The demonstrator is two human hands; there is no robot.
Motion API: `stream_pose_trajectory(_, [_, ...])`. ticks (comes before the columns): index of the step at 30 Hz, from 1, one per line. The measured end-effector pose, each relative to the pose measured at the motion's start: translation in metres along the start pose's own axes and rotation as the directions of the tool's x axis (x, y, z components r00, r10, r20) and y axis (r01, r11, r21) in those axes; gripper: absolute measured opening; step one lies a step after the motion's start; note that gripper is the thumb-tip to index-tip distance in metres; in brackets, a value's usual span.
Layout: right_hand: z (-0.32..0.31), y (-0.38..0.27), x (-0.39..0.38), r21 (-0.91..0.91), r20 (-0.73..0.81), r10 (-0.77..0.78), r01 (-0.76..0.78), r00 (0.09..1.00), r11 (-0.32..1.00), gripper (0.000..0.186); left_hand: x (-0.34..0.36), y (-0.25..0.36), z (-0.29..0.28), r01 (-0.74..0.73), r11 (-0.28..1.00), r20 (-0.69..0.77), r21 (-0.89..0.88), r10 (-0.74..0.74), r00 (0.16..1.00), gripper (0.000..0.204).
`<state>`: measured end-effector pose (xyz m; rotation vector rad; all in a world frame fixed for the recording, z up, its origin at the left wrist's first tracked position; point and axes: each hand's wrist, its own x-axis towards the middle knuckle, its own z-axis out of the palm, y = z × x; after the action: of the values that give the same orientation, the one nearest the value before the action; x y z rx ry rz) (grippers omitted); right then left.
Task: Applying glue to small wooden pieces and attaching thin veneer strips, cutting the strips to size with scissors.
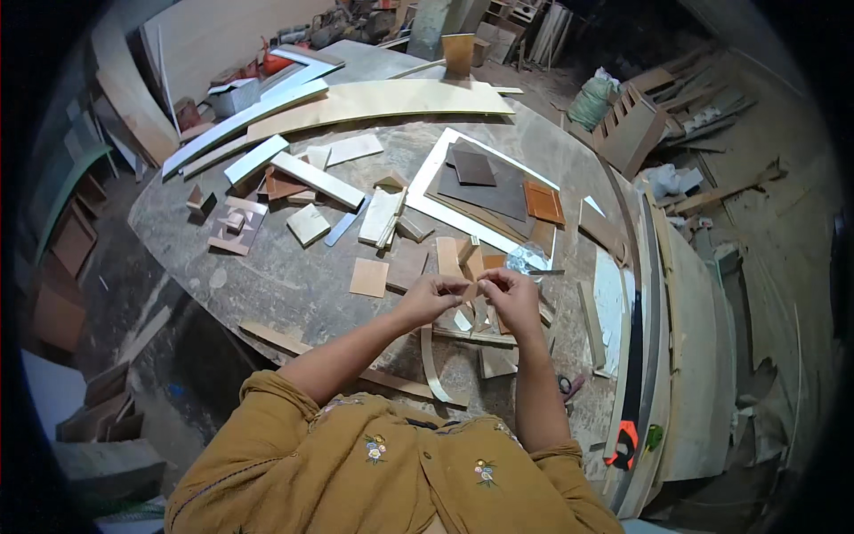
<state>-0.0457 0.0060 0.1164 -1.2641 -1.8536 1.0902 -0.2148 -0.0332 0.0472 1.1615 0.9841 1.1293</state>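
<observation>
My left hand (433, 296) and my right hand (510, 296) meet over the near part of a round grey worktable (267, 267). Between the fingertips of both hands I pinch a small thin wooden piece (472, 289). The piece is too small to tell its exact shape. Right below and behind my hands lie light wooden offcuts (452, 258) and a crumpled clear plastic bag (527, 260). A curved thin wood strip (431, 365) lies on the table under my forearms.
Scattered wood scraps, white boards (316, 178) and a long curved plywood panel (374, 96) cover the table. A white sheet carries dark laminate pieces (485, 187) and an orange tile (543, 202). Long boards and a handsaw with an orange handle (627, 440) sit at the right edge.
</observation>
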Motion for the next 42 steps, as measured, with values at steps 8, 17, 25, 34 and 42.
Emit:
stream_pose_trajectory(8, [0.011,0.011,0.074,-0.183,-0.038,0.006,-0.013,0.999,0.983,0.019,0.024,-0.022,-0.027,-0.016,1.0,-0.263,0.014,0.019,0.965,0.051])
stream_pose_trajectory(17, [0.038,0.003,0.1,-0.595,-0.069,-0.138,0.071,0.988,0.8,0.016,0.02,-0.026,-0.036,0.051,0.999,-0.165,0.016,-0.048,0.985,0.046])
stream_pose_trajectory(25, [0.049,-0.006,0.101,-0.765,-0.099,-0.099,-0.012,0.99,0.644,0.013,0.025,-0.026,-0.036,0.047,0.996,-0.133,0.071,-0.037,0.99,0.042])
stream_pose_trajectory(34, [0.051,-0.002,0.098,-0.86,-0.097,-0.114,-0.026,0.989,0.509,0.016,0.04,-0.018,-0.025,0.089,0.962,-0.192,0.258,-0.039,0.981,0.054])
stream_pose_trajectory(42, [0.057,-0.001,0.097,-0.834,-0.077,-0.162,0.025,0.984,0.551,0.015,0.069,-0.039,-0.022,-0.219,0.891,-0.335,0.398,0.363,0.869,0.04])
